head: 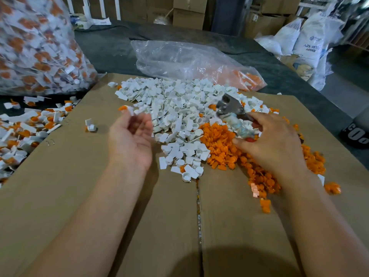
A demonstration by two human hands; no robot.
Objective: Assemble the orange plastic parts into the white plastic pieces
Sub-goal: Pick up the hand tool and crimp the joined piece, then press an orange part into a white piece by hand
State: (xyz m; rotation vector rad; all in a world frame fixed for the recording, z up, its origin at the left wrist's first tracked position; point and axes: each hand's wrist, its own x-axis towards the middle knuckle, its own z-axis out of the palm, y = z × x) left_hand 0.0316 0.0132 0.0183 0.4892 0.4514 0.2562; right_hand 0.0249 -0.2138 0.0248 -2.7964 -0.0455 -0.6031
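A heap of white plastic pieces (pixel 175 108) lies mid-table on flattened cardboard (pixel 99 196). Beside it on the right spreads a pile of orange plastic parts (pixel 223 148). My left hand (pixel 131 140) hovers palm up, fingers apart and blurred, left of the white heap. Just past its fingertips is an assembled white-and-orange piece (pixel 126 108), apparently in the air and free of the fingers. My right hand (pixel 273 144) rests over the orange pile and grips a metal plier-like tool (pixel 231 110) by its wrapped handle.
A big clear bag of assembled pieces (pixel 36 45) stands at the far left, with loose assembled pieces (pixel 24 132) spilled below it. A clear bag holding orange parts (pixel 191 62) lies behind the heap. Cartons and white sacks (pixel 311 43) stand beyond the dark table.
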